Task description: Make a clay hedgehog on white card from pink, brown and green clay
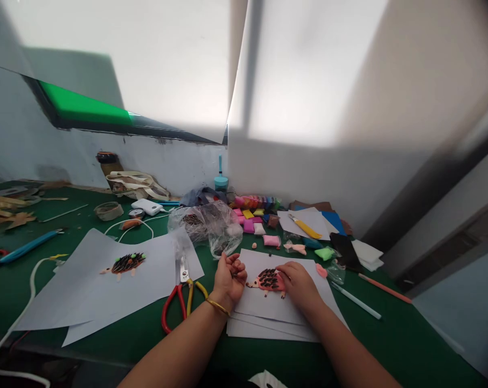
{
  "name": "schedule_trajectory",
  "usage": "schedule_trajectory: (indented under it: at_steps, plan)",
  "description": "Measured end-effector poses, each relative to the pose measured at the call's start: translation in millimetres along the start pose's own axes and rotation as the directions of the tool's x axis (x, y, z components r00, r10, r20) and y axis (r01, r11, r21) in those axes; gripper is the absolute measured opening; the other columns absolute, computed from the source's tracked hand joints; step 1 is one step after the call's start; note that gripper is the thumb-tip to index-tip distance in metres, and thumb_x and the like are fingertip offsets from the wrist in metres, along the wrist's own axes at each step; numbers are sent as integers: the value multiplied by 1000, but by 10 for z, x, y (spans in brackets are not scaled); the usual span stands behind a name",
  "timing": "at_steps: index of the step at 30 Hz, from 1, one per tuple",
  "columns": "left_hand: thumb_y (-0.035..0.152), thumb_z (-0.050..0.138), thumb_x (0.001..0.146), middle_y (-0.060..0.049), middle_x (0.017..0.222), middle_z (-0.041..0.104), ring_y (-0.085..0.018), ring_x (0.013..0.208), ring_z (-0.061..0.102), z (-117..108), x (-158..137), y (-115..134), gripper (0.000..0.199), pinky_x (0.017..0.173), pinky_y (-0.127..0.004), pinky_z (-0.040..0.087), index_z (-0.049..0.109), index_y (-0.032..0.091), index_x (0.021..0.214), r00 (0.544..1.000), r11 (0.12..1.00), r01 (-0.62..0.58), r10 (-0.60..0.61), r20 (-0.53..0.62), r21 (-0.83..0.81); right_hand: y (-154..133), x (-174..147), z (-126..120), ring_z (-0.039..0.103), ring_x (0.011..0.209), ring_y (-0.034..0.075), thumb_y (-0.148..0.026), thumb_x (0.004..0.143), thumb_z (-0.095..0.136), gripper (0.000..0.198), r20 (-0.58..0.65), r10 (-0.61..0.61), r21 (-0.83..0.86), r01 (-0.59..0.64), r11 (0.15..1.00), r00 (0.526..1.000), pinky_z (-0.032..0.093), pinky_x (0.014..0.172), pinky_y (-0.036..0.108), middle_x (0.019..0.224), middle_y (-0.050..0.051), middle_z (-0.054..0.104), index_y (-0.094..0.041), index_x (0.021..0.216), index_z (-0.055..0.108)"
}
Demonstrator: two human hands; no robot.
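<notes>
My left hand [230,279] is turned palm up at the left edge of a stack of white paper [268,318], its fingers curled over; small dark bits seem to show between them, but I cannot make them out. On the top sheet lies a pink clay hedgehog [270,281] with dark, slender pieces set in its back as spines. My right hand [299,283] rests over the hedgehog's rear end, thumb and fingertips pressed together at the spines. Whatever is in that pinch is hidden. Another hedgehog [126,264], with green dots, lies on paper to the left.
Red- and yellow-handled scissors [184,291] lie beside my left forearm. Behind the paper are a clear plastic bag [203,223], colourful clay packets [250,218] and a yellow utility knife [306,226]. A white pen [357,300] lies at right, a white cable [32,285] at left.
</notes>
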State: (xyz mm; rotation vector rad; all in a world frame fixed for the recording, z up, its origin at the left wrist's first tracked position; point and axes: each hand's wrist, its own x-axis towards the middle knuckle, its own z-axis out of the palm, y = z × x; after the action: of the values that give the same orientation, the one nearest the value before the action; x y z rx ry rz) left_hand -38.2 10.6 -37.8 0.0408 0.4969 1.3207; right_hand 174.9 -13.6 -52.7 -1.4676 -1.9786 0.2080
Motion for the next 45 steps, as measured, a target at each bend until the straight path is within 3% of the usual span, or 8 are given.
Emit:
schedule_trajectory:
  at_steps: [5,10,15,19,24,29,35,45]
  plan:
    - [47,40,90,-8,75,59,-17,73,62,51,-28,-8,38,61,-30,53,57,13,88,996,997,82,-82,21,5,-159,-14,-86,56,91,22,-27,88,45,25,-88,-61,69,67,995,994,46,82,38,92,9,65,-21,96,68]
    - [49,37,90,-17,110,60,-27,107,58,141,-108,-72,42,81,-43,51,57,13,94,971,982,189,-187,151,-2,-537,-4,-83,56,88,21,-26,88,47,23,-32,-173,164,176,971,984,45,80,36,90,7,64,-24,98,68]
    - [51,40,88,-19,111,59,-28,104,59,192,-186,-171,41,80,-44,51,56,14,97,959,971,230,-237,152,63,-801,20,23,56,90,21,-23,83,56,19,7,-212,241,204,949,977,46,80,35,92,6,65,-26,97,69]
    - [50,39,89,-19,110,60,-29,105,59,206,-196,-182,41,80,-45,50,55,13,96,957,969,242,-247,151,50,-777,46,-2,58,90,19,-22,83,54,15,-5,-169,302,163,939,986,46,81,32,91,4,66,-25,89,68]
    - [46,37,91,-16,97,63,-26,98,62,172,-116,-50,38,80,-43,52,57,13,89,994,995,98,-96,44,-33,-361,94,-141,60,91,21,-31,85,46,24,-118,135,305,-94,948,984,47,80,34,97,7,67,-22,94,67]
    - [42,38,91,-12,79,63,-22,77,65,66,4,42,36,73,-43,54,57,13,83,994,998,-33,27,-108,-51,68,26,-85,64,75,21,-35,78,49,31,2,342,295,-327,898,940,49,66,32,91,6,70,-21,100,66]
    - [39,39,91,-10,74,61,-19,71,64,-14,44,19,33,71,-41,55,57,13,81,987,997,-70,65,-148,-33,99,-45,-27,64,80,22,-32,75,51,23,56,324,241,-328,913,944,49,69,33,88,5,70,-23,86,68]
    - [41,41,90,-10,74,61,-19,71,64,-41,45,-9,35,72,-41,55,58,12,81,990,998,-70,69,-121,-6,-31,-52,-41,62,86,22,-31,78,50,22,67,271,143,-278,950,960,47,76,34,92,5,69,-24,87,70]
